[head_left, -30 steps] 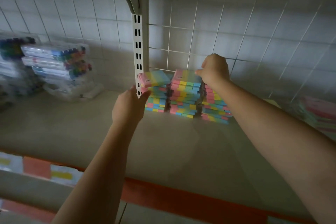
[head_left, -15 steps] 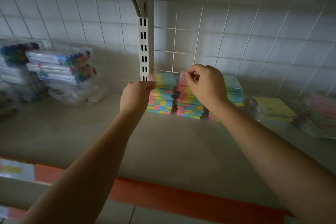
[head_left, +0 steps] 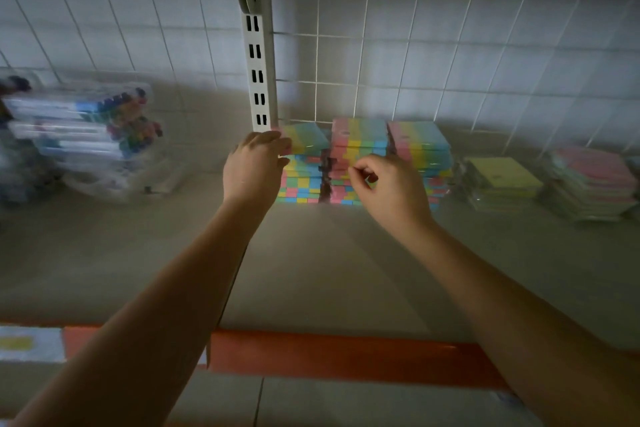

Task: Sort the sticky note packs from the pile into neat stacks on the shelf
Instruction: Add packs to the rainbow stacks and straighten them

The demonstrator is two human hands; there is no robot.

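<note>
Three stacks of striped pastel sticky note packs stand side by side at the back of the shelf [head_left: 329,270]: a left stack [head_left: 304,163], a middle stack [head_left: 358,139] and a right stack [head_left: 420,146]. My left hand [head_left: 254,166] touches the left side of the left stack, fingertips on its top pack. My right hand [head_left: 391,187] hovers in front of the middle stack with fingers curled, holding nothing that I can see. It hides the lower front of the middle and right stacks.
Yellow note packs [head_left: 502,182] and pink packs [head_left: 592,184] lie to the right. Clear boxes of markers [head_left: 86,135] are piled at the left. A white slotted upright [head_left: 258,73] stands behind the left stack. An orange rail [head_left: 346,354] edges the shelf front.
My right hand has come off the top of the middle stack and drawn back and down in front of it. My left hand stays at the left stack.
</note>
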